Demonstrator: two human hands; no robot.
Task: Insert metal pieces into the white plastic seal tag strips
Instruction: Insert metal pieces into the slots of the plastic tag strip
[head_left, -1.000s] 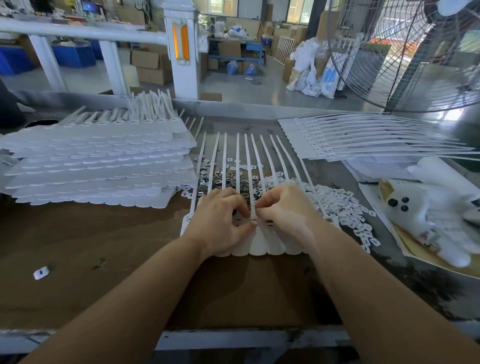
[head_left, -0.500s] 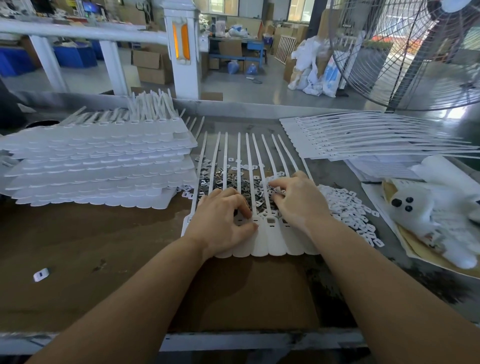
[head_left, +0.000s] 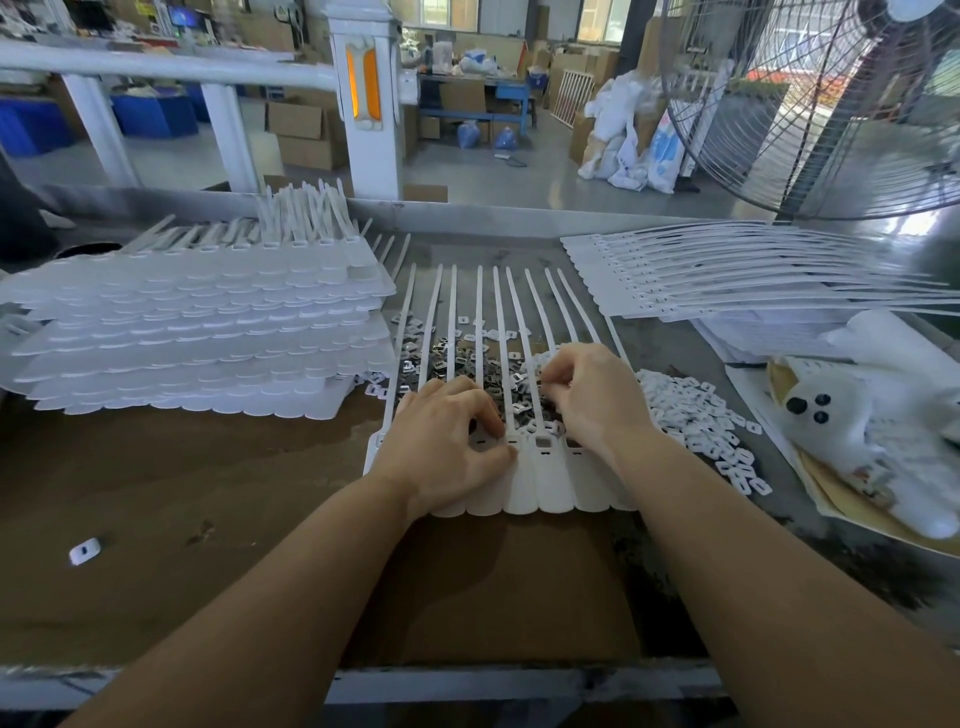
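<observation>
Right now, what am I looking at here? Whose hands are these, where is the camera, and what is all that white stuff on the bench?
There is no machine: a person works with bare hands, and the single camera sits on their head, looking forward and down. On the brown workbench lies a flat sheet of joined white plastic seal tag strips, their thin tails pointing away. The left hand presses it down. The right hand reaches into the loose pile of small shiny metal pieces under the tails, fingers curled; whether it holds one is hidden. Beside it lies a heap of small white plastic clips. A tall stack of white strip sheets stands on the left, and a white soft toy lies on the right.
</observation>
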